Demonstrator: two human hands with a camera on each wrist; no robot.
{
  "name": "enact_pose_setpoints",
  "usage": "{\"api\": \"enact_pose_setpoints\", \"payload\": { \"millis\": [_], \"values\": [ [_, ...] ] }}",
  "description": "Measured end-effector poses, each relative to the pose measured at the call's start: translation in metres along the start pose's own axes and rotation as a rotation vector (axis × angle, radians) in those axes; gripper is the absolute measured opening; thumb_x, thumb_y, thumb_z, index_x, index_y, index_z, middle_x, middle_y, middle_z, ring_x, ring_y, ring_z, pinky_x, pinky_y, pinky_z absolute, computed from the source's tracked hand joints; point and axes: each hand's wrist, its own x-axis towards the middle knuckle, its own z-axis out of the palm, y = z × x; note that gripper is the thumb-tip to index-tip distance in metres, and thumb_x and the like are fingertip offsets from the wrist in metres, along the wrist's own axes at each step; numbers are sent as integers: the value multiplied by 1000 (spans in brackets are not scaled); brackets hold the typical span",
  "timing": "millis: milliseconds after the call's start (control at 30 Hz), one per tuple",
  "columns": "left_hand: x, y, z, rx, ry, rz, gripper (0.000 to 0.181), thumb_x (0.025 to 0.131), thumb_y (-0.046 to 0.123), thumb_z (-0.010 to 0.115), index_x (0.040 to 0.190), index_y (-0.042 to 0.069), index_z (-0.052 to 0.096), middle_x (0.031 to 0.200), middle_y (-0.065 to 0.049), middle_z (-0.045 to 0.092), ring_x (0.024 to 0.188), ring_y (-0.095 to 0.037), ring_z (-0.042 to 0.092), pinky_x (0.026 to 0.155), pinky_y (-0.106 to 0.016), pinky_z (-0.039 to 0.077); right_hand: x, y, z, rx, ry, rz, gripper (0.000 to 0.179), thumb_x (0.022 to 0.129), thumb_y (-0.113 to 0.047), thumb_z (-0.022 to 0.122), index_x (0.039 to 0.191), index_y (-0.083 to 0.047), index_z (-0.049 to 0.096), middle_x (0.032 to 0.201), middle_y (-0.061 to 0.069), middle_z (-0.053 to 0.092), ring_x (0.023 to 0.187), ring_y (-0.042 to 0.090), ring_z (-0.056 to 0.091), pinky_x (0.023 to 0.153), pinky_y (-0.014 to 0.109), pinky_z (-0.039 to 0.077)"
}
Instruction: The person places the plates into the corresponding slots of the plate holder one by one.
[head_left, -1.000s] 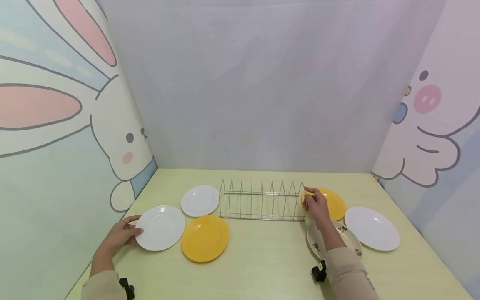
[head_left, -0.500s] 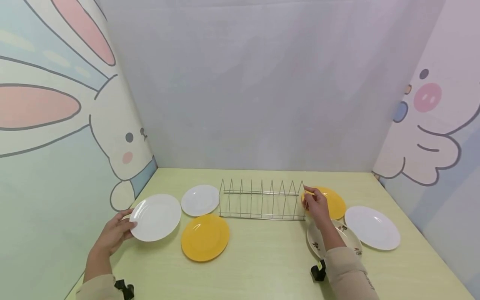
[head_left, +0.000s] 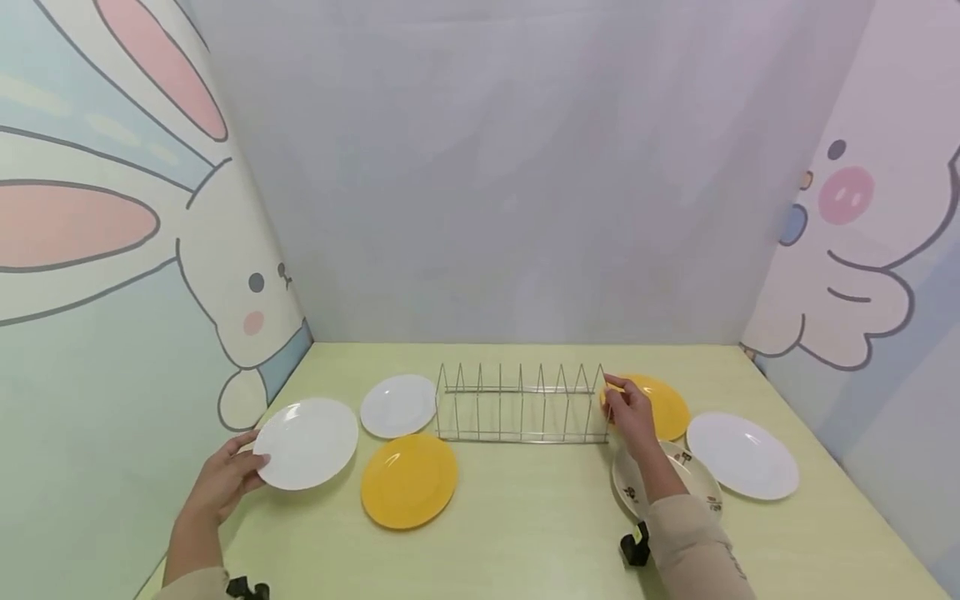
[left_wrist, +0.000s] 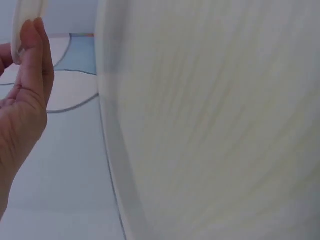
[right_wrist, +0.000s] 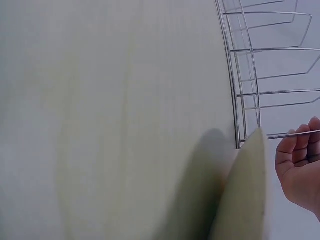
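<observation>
My left hand (head_left: 223, 477) pinches the left rim of a white plate (head_left: 309, 443), thumb on top, and holds it slightly above the table at the left. The left wrist view shows the plate edge-on between thumb and fingers. A wire dish rack (head_left: 522, 439) with upright dividers stands mid-table, with no plates in its slots. At its right end my right hand (head_left: 632, 417) grips the end wire, seen closer in the right wrist view, where its fingers (right_wrist: 300, 145) curl round the wire. The right forearm passes over a cream patterned plate (head_left: 693, 475), covering part of it.
Left of the rack lie a smaller white plate (head_left: 399, 407) and a yellow plate (head_left: 409, 482). Another yellow plate (head_left: 663, 407) lies behind the right hand, and a white oval plate (head_left: 742, 457) further right. Walls with cartoon animals enclose the table (head_left: 525, 525).
My left hand has lifted the white plate off the table and carried it a little left. The right hand has stayed at the rack's end, and the rack has not moved.
</observation>
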Motion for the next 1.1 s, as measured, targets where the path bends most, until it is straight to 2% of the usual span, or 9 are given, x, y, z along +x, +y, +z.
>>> {"api": "enact_pose_setpoints", "payload": {
  "millis": [100,167,433,633,833,1033,1100],
  "values": [
    [-8,6,8,39,52,-29,49,88,-1,57,131,4,34,88,2,62,77,-15,64,69,-30,53,-2,0,2,-18,-9,33,33,97,-17,47,129,-8,52,78,15,56,63,19,49,53,29,45],
    [-13,10,14,25,79,-46,52,88,-2,58,132,0,30,86,2,62,76,-15,64,69,-30,53,-2,-1,2,-23,-13,43,33,97,-17,46,129,-9,52,78,14,55,64,21,49,53,30,45],
    [-21,22,40,-128,233,-106,37,88,-4,55,116,15,41,80,2,61,71,-12,63,69,-28,53,-1,-2,-2,-48,-8,39,33,97,-16,45,129,-10,52,78,14,55,63,18,48,52,28,44],
    [-23,23,55,-158,325,-104,37,88,-6,50,113,19,41,85,3,56,72,-11,62,68,-27,53,0,0,-3,-35,-8,39,33,97,-17,46,129,-9,51,76,11,54,61,16,48,51,26,43],
    [-24,31,70,-188,352,-97,37,89,-5,49,114,21,41,91,0,55,72,-12,61,68,-26,53,2,-3,0,-36,2,7,33,97,-18,47,128,-7,52,75,14,54,60,16,48,53,28,45],
    [-25,35,83,-218,327,-91,38,90,-6,48,115,22,39,87,1,57,73,-13,61,69,-27,53,-10,-30,3,-18,-13,17,33,97,-11,45,129,-2,50,82,29,52,63,25,48,54,32,45],
    [-24,36,88,-234,320,-87,39,90,-8,48,115,22,39,85,0,58,73,-14,61,69,-28,53,-13,-34,4,-14,-16,20,33,97,-10,45,129,-1,50,82,29,51,63,25,48,55,32,46]
  ]
}}
